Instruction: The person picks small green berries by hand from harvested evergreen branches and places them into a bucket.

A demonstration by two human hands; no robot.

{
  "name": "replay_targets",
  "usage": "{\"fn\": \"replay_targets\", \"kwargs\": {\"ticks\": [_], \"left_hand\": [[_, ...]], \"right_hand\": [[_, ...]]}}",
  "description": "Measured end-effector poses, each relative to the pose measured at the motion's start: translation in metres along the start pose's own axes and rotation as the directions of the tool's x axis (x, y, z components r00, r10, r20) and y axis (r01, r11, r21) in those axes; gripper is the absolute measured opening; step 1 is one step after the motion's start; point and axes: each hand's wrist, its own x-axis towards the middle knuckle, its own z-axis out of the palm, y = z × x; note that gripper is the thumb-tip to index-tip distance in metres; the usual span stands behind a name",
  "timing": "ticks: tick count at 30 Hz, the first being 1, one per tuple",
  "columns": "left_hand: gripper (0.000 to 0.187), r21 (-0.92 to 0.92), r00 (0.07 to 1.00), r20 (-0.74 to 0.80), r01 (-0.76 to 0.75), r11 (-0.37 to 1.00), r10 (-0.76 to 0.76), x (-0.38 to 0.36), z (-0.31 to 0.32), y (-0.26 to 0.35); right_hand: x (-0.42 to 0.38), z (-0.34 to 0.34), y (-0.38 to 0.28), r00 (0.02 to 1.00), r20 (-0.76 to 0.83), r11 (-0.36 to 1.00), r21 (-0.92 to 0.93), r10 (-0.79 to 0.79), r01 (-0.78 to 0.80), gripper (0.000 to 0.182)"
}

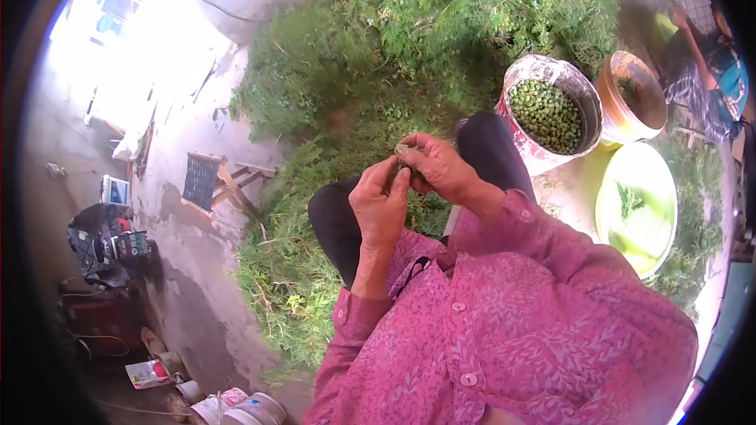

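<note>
My left hand and my right hand meet above my lap with the fingertips pinched together. Whatever they hold is small and mostly hidden by the fingers; I cannot make out its kind. Beneath and beyond them spreads a large heap of cut green branches with feathery leaves. To the right of my knee stands a red and white bucket, partly filled with small round green cones or fruits.
An orange-yellow bucket and a light green basin with a sprig inside stand at right. Another person sits beyond them. A small folding stool and a black bag are at left, white tubs at the lower left.
</note>
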Motion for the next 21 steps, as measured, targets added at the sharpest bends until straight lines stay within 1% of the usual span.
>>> {"fn": "replay_targets", "kwargs": {"ticks": [2, 3, 4, 6, 7, 10, 11, 12, 13, 15, 19, 21], "left_hand": [[0.021, 0.107, 0.995, 0.021, -0.1, 0.989, 0.098, -0.004, -0.004, 0.013], [0.018, 0.117, 0.995, -0.005, -0.096, 0.989, 0.097, -0.006, -0.004, 0.016], [0.018, 0.121, 0.995, -0.003, -0.099, 0.988, 0.1, -0.007, -0.005, 0.015], [0.02, 0.237, 0.966, -0.02, -0.247, 0.939, 0.259, -0.008, -0.008, 0.011], [0.02, 0.239, 0.966, -0.017, -0.247, 0.939, 0.258, -0.01, -0.008, 0.013], [0.02, 0.243, 0.977, 0.027, -0.212, 0.947, 0.212, -0.015, -0.009, 0.014], [0.019, 0.054, 0.996, 0.023, -0.091, 0.994, 0.09, -0.017, -0.006, 0.004], [0.018, -0.137, 0.999, 0.043, 0.037, 0.99, -0.031, -0.018, -0.004, 0.0], [0.018, -0.137, 0.999, 0.045, 0.037, 0.99, -0.031, -0.019, -0.004, -0.001], [0.013, -0.291, 0.982, 0.098, 0.186, 0.938, -0.164, -0.02, -0.004, 0.002], [0.009, -0.233, 0.984, 0.098, 0.168, 0.958, -0.149, -0.021, -0.007, 0.015], [0.009, -0.221, 0.961, 0.179, 0.246, 0.944, -0.209, -0.024, -0.012, 0.033]], "right_hand": [[-0.001, 0.001, -0.001, 1.0, 0.014, 1.0, 0.003, -0.028, 0.028, 0.024], [0.0, 0.001, 0.001, 0.999, 0.026, 0.999, -0.01, -0.03, 0.03, 0.024], [-0.001, 0.002, 0.003, 0.999, 0.026, 0.999, -0.005, -0.034, 0.034, 0.024], [-0.004, 0.005, 0.006, 0.997, 0.062, 0.999, -0.018, -0.04, 0.041, 0.024], [-0.004, 0.005, 0.007, 0.997, 0.061, 0.999, -0.015, -0.04, 0.041, 0.024], [-0.001, 0.006, 0.009, 0.997, 0.021, 0.997, -0.01, -0.075, 0.075, 0.024], [0.0, 0.006, 0.009, 0.996, 0.023, 0.996, -0.023, -0.085, 0.085, 0.025], [-0.001, 0.007, 0.009, 0.995, 0.024, 0.995, -0.036, -0.095, 0.096, 0.025], [-0.002, 0.008, 0.007, 0.995, 0.023, 0.995, -0.035, -0.095, 0.096, 0.025], [-0.006, 0.01, 0.004, 0.998, 0.024, 0.998, -0.018, -0.051, 0.052, 0.026], [-0.002, 0.006, 0.008, 0.997, -0.043, 0.998, -0.006, -0.061, 0.061, 0.024], [-0.001, 0.003, 0.0, 0.991, -0.105, 0.974, 0.22, 0.082, -0.057, 0.022]]}}
